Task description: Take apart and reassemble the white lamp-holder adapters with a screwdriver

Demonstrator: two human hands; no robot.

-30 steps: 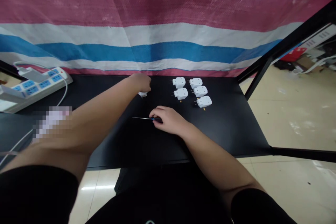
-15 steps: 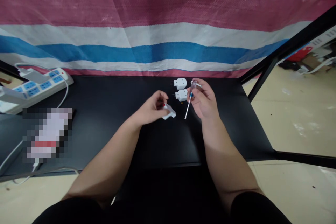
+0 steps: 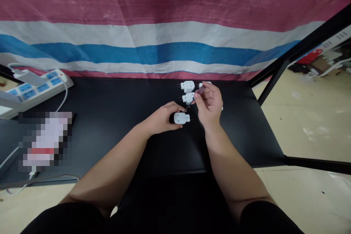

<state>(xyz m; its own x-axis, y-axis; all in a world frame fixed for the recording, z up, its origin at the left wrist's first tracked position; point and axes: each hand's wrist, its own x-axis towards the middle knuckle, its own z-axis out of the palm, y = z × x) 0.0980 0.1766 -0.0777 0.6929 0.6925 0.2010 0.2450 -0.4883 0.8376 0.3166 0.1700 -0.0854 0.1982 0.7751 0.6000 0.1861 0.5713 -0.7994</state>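
Note:
My left hand (image 3: 164, 119) is closed around the sides of a white plug (image 3: 180, 118) on the black table, its thin metal pins pointing right. In my right hand (image 3: 210, 106) is a screwdriver (image 3: 201, 90) with a clear purplish handle, slanting down to the left. Its tip meets the upper edge of the held plug, near a screw hole. Just beyond lie two more white plugs (image 3: 188, 86) (image 3: 188, 98), pins to the left. Another white piece (image 3: 208, 84) is partly covered by my right hand.
A white power strip (image 3: 41, 93) with blue sockets stands at the left, with chargers and cables. Nearer lies a blurred-out phone (image 3: 46, 139) with a cable. A striped sheet (image 3: 164, 3) hangs behind the black table (image 3: 241, 131). Black frame bars (image 3: 296, 49) rise at the right.
My left hand has turned the plug over and lowered it to the table, its screw-hole face now up. The screwdriver has swung left, its tip now at the plug.

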